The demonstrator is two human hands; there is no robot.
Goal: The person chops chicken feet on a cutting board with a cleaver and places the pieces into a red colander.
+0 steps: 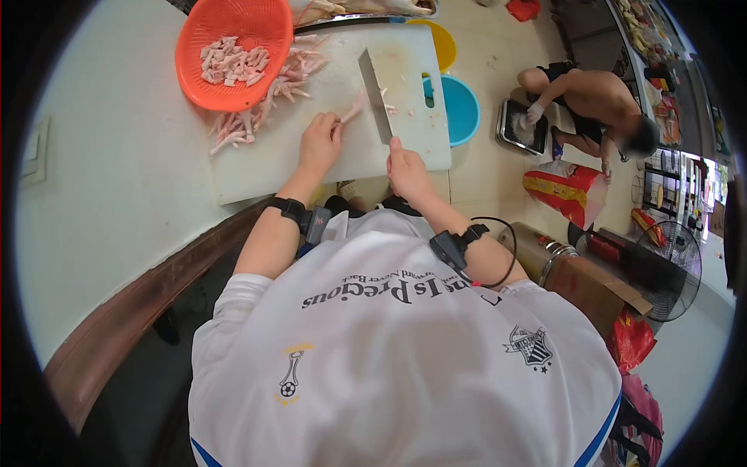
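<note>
On the white cutting board (pixel 342 167), my left hand (pixel 320 142) is closed on the end of a pale chicken foot (pixel 354 107). My right hand (pixel 408 170) is wrapped round the handle of a cleaver (pixel 375 93). Its wide blade stands on the board just right of the chicken foot. Small cut pieces (pixel 388 101) lie on the blade's far side. Whole chicken feet (pixel 232 131) are heaped at the board's left. An orange basket (pixel 191 62) holding many short cut pieces (pixel 233 61) sits at the upper left, partly over the heap.
Beyond the board's right edge are a blue basin (pixel 464 111) and a yellow basin (pixel 442 47). A person (pixel 595 97) crouches at the right, gloved hand in a black tray (pixel 510 128). A red and yellow sack (pixel 564 187), a cardboard box (pixel 595 292) and a fan (pixel 671 268) stand lower right.
</note>
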